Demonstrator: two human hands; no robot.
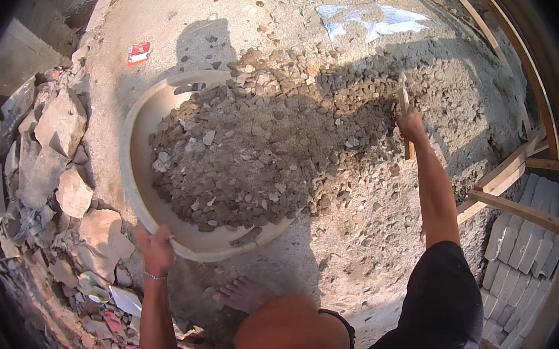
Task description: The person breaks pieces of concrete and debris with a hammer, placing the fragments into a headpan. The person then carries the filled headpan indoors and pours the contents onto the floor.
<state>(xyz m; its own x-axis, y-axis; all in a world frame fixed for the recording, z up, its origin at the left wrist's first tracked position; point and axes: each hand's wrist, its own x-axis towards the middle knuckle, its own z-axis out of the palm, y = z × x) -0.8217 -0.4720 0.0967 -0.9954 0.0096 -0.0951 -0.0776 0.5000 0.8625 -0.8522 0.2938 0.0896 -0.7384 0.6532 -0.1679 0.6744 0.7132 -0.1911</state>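
A wide, pale tub (pixel 137 187) with handle slots in its rim lies on the ground before me. Broken stones and gravel (pixel 247 152) fill most of it and cover its right side. My left hand (pixel 155 247) grips the tub's near-left rim. Out to the right, my right hand (pixel 410 124) is closed around the wooden handle (pixel 404 98) of a short tool. Its head, at the far end by the loose gravel (pixel 368 109), is too unclear to name.
Large rocks (pixel 60 124) and rubble line the left side. Timber pieces (pixel 527 215) and stacked grey blocks (pixel 520 243) stand at the right. A torn white-and-blue sheet (pixel 370 19) and a red packet (pixel 139 53) lie farther off. My bare foot (pixel 245 293) is close to the tub.
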